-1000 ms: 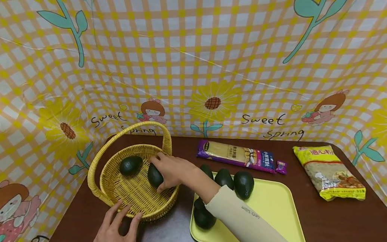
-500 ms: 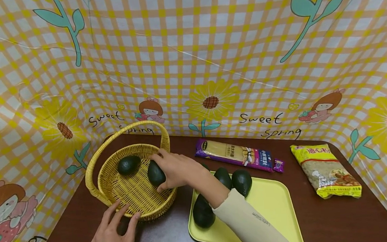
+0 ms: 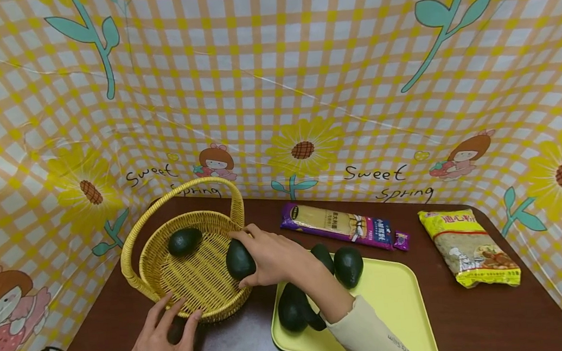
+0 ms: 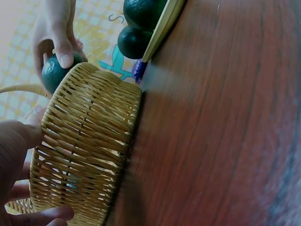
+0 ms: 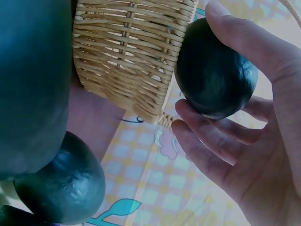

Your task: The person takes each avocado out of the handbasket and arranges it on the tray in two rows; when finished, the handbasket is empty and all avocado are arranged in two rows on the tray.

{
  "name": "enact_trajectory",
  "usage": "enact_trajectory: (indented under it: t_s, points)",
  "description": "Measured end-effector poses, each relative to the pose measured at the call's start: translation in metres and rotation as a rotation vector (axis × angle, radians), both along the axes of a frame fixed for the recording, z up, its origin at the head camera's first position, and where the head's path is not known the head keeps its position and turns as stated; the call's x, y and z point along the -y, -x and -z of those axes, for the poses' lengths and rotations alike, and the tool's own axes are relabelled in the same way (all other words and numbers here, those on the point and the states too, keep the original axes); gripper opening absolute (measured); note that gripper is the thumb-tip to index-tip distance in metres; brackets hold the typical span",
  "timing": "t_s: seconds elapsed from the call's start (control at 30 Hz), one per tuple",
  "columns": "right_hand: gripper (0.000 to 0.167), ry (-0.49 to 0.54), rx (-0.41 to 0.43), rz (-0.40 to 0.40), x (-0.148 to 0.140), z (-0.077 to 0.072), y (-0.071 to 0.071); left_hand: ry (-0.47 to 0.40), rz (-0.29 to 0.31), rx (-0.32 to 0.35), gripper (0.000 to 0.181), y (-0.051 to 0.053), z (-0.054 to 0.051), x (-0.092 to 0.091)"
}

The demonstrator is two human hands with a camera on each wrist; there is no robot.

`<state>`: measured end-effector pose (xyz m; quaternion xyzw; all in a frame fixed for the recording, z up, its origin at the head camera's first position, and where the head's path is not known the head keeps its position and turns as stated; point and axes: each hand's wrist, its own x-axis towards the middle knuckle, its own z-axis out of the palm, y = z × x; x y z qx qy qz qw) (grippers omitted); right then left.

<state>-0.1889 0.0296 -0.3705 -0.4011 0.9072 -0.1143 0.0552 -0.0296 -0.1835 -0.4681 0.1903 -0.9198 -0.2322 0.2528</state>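
Closest to us is the left hand (image 3: 158,342). Its fingers are loose and spread apart, and they touch the near rim of a yellow woven basket (image 3: 200,276). The basket sits on a dark brown worktop (image 3: 491,318). To the right is a pale sleeve (image 3: 370,329) with small letters on it. It crosses over a light yellow tray (image 3: 390,301), and some tray avocados (image 3: 348,267) are bunched on the tray's left side.

The right hand (image 3: 274,260) comes out of that sleeve. Its thumb and fingers grip a dark green avocado (image 3: 240,260) — the fruit is at the right side of the basket, right by the rim. I cannot tell if it touches the rim. A second avocado (image 3: 185,242) lies inside the basket, near the far left wall. The basket's big round handle (image 3: 179,193) stands up high.

Farther back, a long purple pasta pack (image 3: 338,225) lies flat. Off to the right is a yellow bag (image 3: 472,249). Behind it all hangs a checked cloth (image 3: 298,76) — it has big sunflowers and little girls on it.
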Motion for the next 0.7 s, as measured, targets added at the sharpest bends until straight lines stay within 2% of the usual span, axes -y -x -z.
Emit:
enact_trajectory:
  t_s: [0.23,0.5,0.7]
  points:
    - [0.103,0.072,-0.02,-0.005,-0.013,0.002,-0.008,0.0,0.006,-0.024,0.043,0.0,0.001,0.0]
    - [0.104,0.11,0.011,0.027,-0.029,0.004,-0.017,-0.02,-0.006,-0.002,0.043,0.0,0.001,0.0]
    - [0.104,0.144,0.017,0.047,-0.043,0.008,-0.023,-0.009,-0.011,-0.011,0.043,0.0,0.003,0.001]
